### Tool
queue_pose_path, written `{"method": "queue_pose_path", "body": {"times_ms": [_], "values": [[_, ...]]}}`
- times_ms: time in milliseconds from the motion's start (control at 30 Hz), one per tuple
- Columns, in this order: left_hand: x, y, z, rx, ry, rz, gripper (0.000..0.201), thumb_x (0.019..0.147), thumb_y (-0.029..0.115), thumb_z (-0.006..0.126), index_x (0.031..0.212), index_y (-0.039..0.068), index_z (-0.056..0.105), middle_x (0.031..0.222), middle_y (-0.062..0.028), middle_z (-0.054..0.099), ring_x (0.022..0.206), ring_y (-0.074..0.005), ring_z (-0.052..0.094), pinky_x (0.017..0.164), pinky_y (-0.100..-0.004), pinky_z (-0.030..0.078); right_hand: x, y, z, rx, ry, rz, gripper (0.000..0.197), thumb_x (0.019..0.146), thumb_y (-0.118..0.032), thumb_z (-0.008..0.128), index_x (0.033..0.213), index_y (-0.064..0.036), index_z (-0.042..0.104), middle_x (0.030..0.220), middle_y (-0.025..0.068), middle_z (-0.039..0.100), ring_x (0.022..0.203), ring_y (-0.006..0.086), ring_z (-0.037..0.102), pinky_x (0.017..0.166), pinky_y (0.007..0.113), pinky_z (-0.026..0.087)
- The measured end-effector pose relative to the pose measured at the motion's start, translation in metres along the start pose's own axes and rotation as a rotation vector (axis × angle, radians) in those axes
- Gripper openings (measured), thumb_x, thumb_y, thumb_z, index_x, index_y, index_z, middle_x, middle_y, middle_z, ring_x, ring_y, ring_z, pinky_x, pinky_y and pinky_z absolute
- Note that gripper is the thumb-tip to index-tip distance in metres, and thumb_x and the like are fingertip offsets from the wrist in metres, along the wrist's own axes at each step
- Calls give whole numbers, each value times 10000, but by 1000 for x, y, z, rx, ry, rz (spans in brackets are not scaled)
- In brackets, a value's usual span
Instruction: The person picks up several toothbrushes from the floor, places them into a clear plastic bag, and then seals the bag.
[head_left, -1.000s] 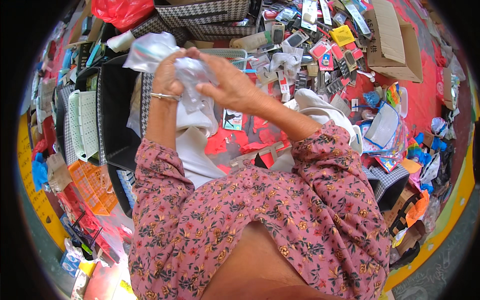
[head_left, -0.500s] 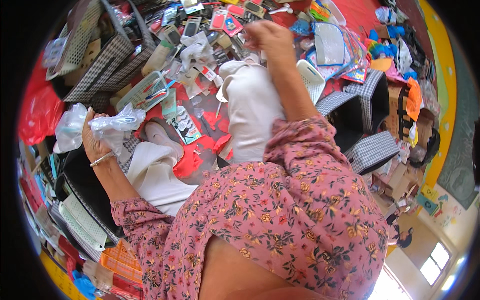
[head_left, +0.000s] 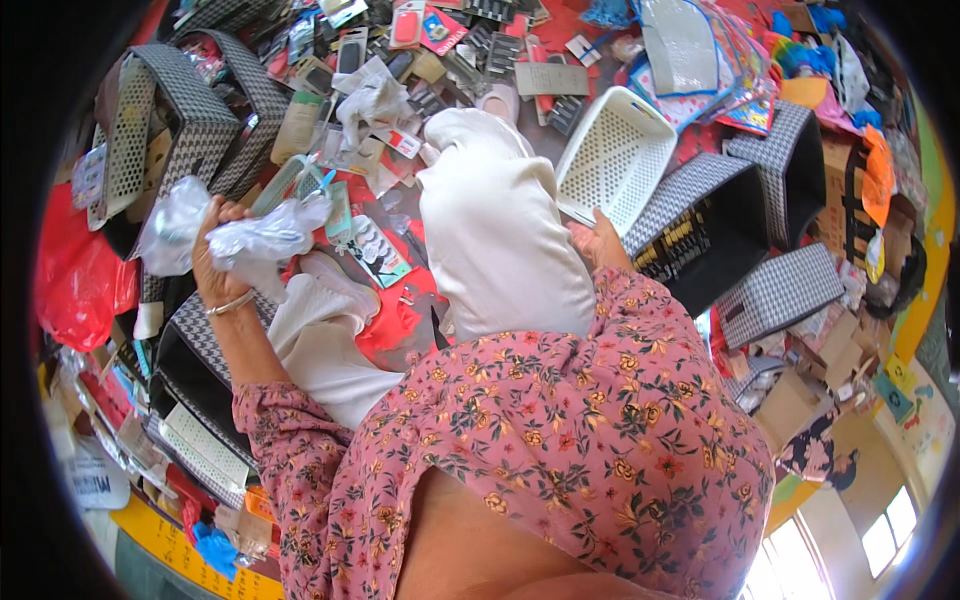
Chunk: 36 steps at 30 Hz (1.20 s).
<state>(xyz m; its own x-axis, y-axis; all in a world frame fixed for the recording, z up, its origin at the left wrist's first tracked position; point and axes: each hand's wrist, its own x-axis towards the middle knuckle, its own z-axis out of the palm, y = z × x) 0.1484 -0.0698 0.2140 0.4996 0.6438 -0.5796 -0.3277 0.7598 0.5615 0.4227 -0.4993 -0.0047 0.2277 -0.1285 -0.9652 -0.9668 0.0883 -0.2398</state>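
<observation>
White plastic forms the perforated basket (head_left: 622,150), a tapered rectangular tray at the end of the right hand (head_left: 600,243), whose fingers grasp its near short rim. The basket lies beyond that hand, away from the body; its long axis runs outward from the fingers, the far end leaning to the right. The right hand is thus much the nearer, the left hand (head_left: 212,265) being well apart across the raised knee in white trousers (head_left: 500,240). Whether the basket's base is resting on anything cannot be told.

The left hand, with a bracelet (head_left: 230,303) at the wrist, is clenched around the middle of a crumpled clear plastic bag (head_left: 265,235), which bulges on both sides of the fist; its contents cannot be made out.

Just beyond the left hand is a mint-green basket (head_left: 283,185); between the knees lies a white-and-teal product card (head_left: 380,250). To the right of the white basket stands a houndstooth storage box (head_left: 690,192) with a black interior. A clear-wrapped stack of packets (head_left: 682,50) lies beyond the basket, and a red plastic bag (head_left: 80,275) at the far left.
</observation>
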Motion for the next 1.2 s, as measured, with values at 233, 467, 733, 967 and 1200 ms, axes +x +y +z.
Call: {"method": "queue_pose_path", "body": {"times_ms": [233,467,733,967,1200], "values": [[16,-27,30,10,-137,-60,175,780,20,514,948,-3,470,832,-90,478,812,-210,498,777,-342,435,76,3,16,140,-105,90,257,814,-191,488,995,-32,399,813,167,546,610,235,555,481,287,450],[55,-36,99,120,-365,28,209,774,141,574,918,-8,552,908,-94,550,860,-188,518,820,-313,412,12,-36,62,-178,-415,287,283,848,-244,434,924,29,427,780,182,556,679,255,563,488,301,461],[112,-90,159,907,-473,379,307,816,126,508,1103,21,480,1086,-81,523,1006,-174,492,857,-297,381,-222,-112,256,-828,-1091,-1366,547,704,-346,620,1074,29,474,992,102,540,915,176,506,821,264,376],[74,-134,242,287,-349,-248,464,812,311,467,1172,29,391,1210,-122,418,1085,-238,419,880,-345,349,-207,-118,264,-792,-1100,-1279,571,483,-365,741,804,61,537,744,136,548,684,206,521,651,290,428],[100,-164,237,331,-775,-468,580,822,296,462,1291,74,201,1259,-168,337,1177,-248,299,958,-428,232,-123,-154,209,-947,-505,-1460,377,577,-305,666,792,-3,598,766,147,598,686,226,570,637,327,446]]}}
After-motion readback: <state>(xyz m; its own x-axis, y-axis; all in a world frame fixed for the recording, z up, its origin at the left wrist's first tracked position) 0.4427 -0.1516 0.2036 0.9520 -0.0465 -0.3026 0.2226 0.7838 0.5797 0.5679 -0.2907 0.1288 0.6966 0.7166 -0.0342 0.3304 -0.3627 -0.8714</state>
